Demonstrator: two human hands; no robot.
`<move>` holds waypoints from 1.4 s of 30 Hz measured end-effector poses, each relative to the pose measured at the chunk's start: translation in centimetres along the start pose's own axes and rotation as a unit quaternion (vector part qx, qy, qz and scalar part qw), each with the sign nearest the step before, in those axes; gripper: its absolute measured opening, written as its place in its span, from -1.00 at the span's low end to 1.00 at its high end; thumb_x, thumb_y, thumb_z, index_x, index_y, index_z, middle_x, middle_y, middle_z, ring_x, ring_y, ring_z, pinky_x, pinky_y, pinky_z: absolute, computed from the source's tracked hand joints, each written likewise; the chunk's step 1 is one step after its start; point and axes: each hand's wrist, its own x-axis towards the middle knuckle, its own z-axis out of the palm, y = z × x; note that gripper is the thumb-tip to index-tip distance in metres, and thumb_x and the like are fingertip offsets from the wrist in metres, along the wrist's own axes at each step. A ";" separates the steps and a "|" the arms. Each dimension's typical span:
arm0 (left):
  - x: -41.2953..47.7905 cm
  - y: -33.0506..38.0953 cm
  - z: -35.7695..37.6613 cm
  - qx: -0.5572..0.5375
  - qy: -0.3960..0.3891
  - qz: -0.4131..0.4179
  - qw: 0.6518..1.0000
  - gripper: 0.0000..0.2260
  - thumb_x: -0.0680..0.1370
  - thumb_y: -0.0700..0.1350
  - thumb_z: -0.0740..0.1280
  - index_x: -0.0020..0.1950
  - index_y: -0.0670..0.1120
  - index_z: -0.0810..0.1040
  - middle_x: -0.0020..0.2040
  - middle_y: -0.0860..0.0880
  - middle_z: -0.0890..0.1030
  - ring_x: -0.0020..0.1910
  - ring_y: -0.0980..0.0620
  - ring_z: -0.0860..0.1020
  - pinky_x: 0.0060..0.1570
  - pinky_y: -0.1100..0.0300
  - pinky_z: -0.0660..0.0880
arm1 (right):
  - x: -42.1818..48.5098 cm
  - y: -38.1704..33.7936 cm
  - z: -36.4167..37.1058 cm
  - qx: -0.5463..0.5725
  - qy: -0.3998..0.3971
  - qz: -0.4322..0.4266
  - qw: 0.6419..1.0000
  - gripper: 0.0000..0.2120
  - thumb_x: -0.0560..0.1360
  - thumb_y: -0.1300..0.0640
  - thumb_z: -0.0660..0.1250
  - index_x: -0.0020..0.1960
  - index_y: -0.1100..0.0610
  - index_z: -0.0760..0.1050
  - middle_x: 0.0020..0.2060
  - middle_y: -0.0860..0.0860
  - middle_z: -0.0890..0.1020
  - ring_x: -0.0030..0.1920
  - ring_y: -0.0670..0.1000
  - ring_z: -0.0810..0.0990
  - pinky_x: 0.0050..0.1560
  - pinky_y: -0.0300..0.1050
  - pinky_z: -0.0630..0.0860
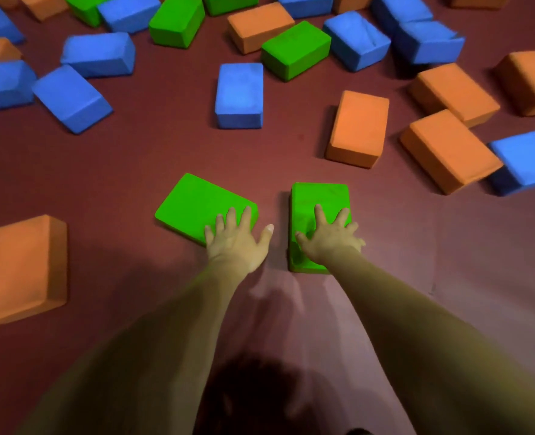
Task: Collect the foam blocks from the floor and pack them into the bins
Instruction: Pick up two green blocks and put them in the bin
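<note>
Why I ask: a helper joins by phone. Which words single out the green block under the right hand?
On the dark red floor, nearest the person, two green blocks lie side by side with a gap between. The one meant is the right green block, under the right hand. Unlike the left green block, which lies skewed, it points straight away from the person.
</note>
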 end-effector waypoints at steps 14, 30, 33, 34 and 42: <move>5.6 -5.4 5.7 -0.055 0.056 -0.086 0.993 -0.27 0.57 0.44 -0.03 0.66 0.13 -0.05 0.67 -0.03 -0.16 0.63 -0.16 -0.21 0.46 -0.44 0.01 | 6.0 -1.5 5.1 0.043 0.015 0.042 0.998 0.28 0.15 -0.67 0.32 0.56 -0.33 -0.41 0.52 0.20 -0.49 0.55 0.46 -0.27 0.34 0.67 0.04; 11.7 -1.7 5.5 -0.098 -0.029 -0.115 0.988 -0.27 0.50 0.53 -0.09 0.62 0.30 -0.11 0.63 0.02 -0.36 0.58 -0.18 -0.39 0.23 -0.68 -0.23 | 7.7 0.0 7.1 0.034 0.029 0.014 0.999 0.09 0.27 -0.67 0.16 0.53 -0.37 -0.41 0.57 0.19 -0.40 0.53 0.49 -0.31 0.35 0.67 -0.01; 10.2 -1.6 6.6 -0.072 -0.013 -0.078 0.994 -0.28 0.50 0.53 -0.04 0.61 0.27 0.03 0.66 0.00 -0.23 0.60 -0.21 -0.33 0.28 -0.62 -0.27 | 7.7 0.0 7.0 0.033 0.021 0.012 0.999 0.08 0.29 -0.65 0.17 0.53 -0.38 -0.43 0.57 0.18 -0.41 0.52 0.48 -0.34 0.36 0.64 0.02; 9.4 -1.6 7.0 -0.063 -0.005 -0.056 0.996 -0.30 0.50 0.52 -0.01 0.59 0.26 0.11 0.66 -0.01 -0.17 0.61 -0.22 -0.29 0.32 -0.57 -0.27 | 7.7 0.1 6.9 0.032 0.019 0.011 0.999 0.08 0.30 -0.65 0.17 0.53 -0.37 -0.43 0.57 0.18 -0.41 0.52 0.48 -0.35 0.36 0.63 0.03; 4.5 -4.1 7.8 0.055 0.095 0.141 0.984 -0.27 0.43 0.53 -0.05 0.52 0.25 0.28 0.54 -0.05 0.18 0.58 -0.11 0.09 0.47 -0.31 0.01 | 6.5 1.6 6.1 -0.025 0.030 -0.026 0.999 0.13 0.26 -0.65 0.22 0.55 -0.36 -0.39 0.60 0.17 -0.33 0.57 0.42 -0.18 0.41 0.51 0.14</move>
